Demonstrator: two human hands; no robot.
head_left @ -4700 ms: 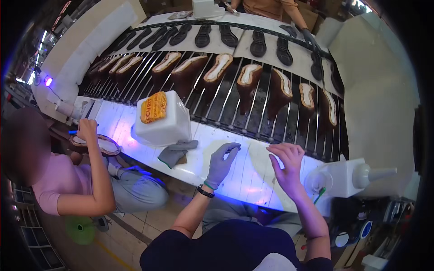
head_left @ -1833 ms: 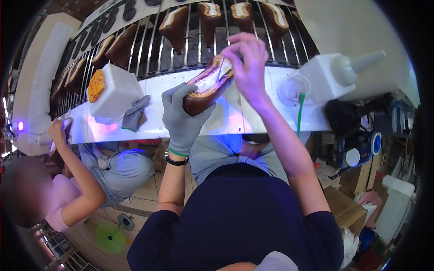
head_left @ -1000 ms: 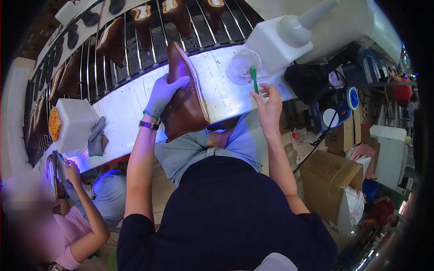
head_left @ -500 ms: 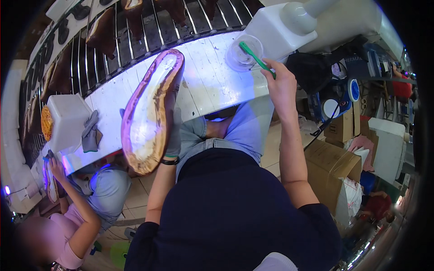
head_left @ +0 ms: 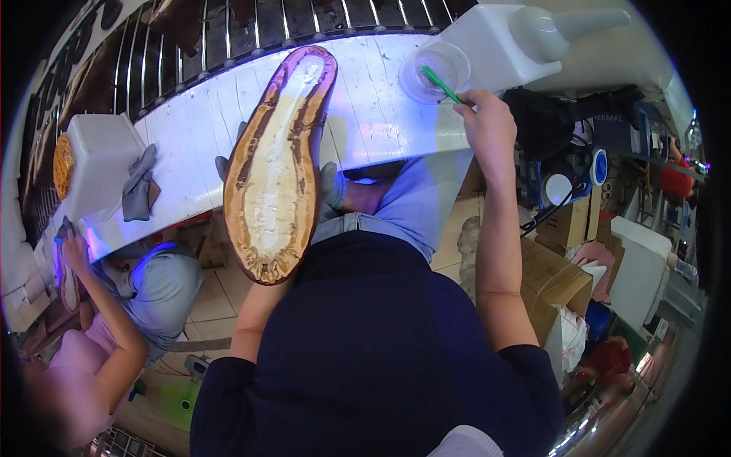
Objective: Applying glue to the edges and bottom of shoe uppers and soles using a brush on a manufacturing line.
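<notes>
The two hands are apart, each closed on a separate item. The left hand [head_left: 329, 177], in a grey glove, grips a brown shoe upper [head_left: 270, 183] from behind; only parts of the fingers show at the two sides of the piece, and the rest of the hand is hidden. The shoe upper is held in front of the torso, left of its midline, and overlaps the front edge of the white bench [head_left: 183, 160] in the view. Its underside faces the camera: a pale central strip, bordered by a tan and dark brown margin. The wider end, with a pleated margin, points toward the person; the narrower end points toward the rack of metal rods [head_left: 304, 21] behind the bench. Whether the piece touches the bench cannot be determined. The right hand [head_left: 489, 128], bare, holds the near end of a thin green tool [head_left: 442, 84] between thumb and fingers. The far end of the tool is inside a clear cup [head_left: 408, 82], which stands just beside a white bottle [head_left: 487, 42] with a long nozzle. At the left of the bench, a grey glove [head_left: 139, 186] lies next to a white container [head_left: 106, 156]. Further left, a seated co-worker [head_left: 114, 343] holds another shoe piece [head_left: 69, 286].
</notes>
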